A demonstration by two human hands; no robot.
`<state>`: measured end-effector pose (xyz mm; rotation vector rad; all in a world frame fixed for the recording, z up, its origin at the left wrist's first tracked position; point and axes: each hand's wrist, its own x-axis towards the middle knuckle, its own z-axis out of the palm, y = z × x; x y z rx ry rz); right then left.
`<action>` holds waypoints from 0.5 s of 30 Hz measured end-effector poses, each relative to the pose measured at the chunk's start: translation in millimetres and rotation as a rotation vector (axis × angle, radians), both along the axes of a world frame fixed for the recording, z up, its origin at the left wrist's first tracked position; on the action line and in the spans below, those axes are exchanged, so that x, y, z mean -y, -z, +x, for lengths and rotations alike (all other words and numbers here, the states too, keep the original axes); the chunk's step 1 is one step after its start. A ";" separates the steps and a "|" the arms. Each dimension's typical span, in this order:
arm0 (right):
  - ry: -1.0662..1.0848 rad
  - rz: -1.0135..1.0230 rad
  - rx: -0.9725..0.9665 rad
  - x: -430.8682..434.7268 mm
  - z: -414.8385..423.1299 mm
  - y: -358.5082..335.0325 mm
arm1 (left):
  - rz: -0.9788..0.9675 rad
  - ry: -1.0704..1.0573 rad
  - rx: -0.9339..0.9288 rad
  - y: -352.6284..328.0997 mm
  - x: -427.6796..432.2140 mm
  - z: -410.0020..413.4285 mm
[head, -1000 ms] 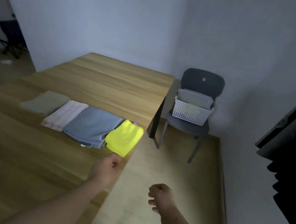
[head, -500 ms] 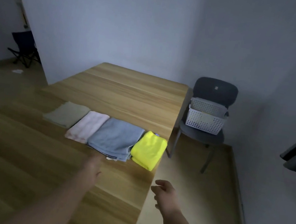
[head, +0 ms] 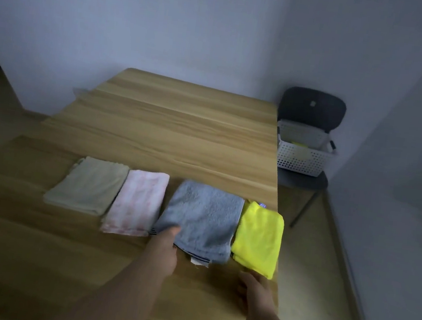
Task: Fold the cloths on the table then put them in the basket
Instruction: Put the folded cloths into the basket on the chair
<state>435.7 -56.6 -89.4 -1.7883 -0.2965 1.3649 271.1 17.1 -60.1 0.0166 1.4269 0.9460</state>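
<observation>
Folded cloths, four, lying in one row on the counter (head: 181,134). Reference piece: grey cloth (head: 205,215) — pink cloth (head: 137,202) just left of it, beige cloth (head: 88,186) further left, yellow cloth (head: 258,238) touching its right edge. At its near-left corner the left hand (head: 164,247) is pinching, thumb on top, probably lifting it for carrying. Nearer and to its right, the right hand (head: 253,289) is reaching for the yellow cloth; whether it is grasping cannot be told. Well right and beyond it — basket (head: 301,158), waiting on a chair (head: 312,106).
</observation>
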 end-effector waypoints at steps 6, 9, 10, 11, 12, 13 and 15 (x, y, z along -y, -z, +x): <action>-0.045 0.004 0.105 -0.7 -0.1 0.7 | 0.252 0.042 -0.050 -14.4 0.1 -7.0; -0.169 -0.014 0.572 3.5 2.7 4.6 | 0.502 -0.083 -0.220 -40.0 6.1 -30.1; -0.203 -0.006 0.745 3.3 3.5 3.3 | 0.590 -0.120 -0.335 -47.3 7.9 -37.6; -0.258 0.012 0.897 1.2 4.0 1.2 | 0.693 -0.141 -0.460 -53.1 9.4 -43.8; -0.350 0.027 1.021 -2.7 4.1 -1.3 | 0.810 -0.141 -0.603 -58.2 11.0 -47.6; -0.484 0.017 1.111 -7.9 4.5 -3.8 | 0.931 -0.104 -0.776 -62.5 11.8 -48.2; -0.735 -0.032 1.157 -20.5 2.7 -6.8 | 1.127 0.091 -1.152 -59.6 11.7 -45.9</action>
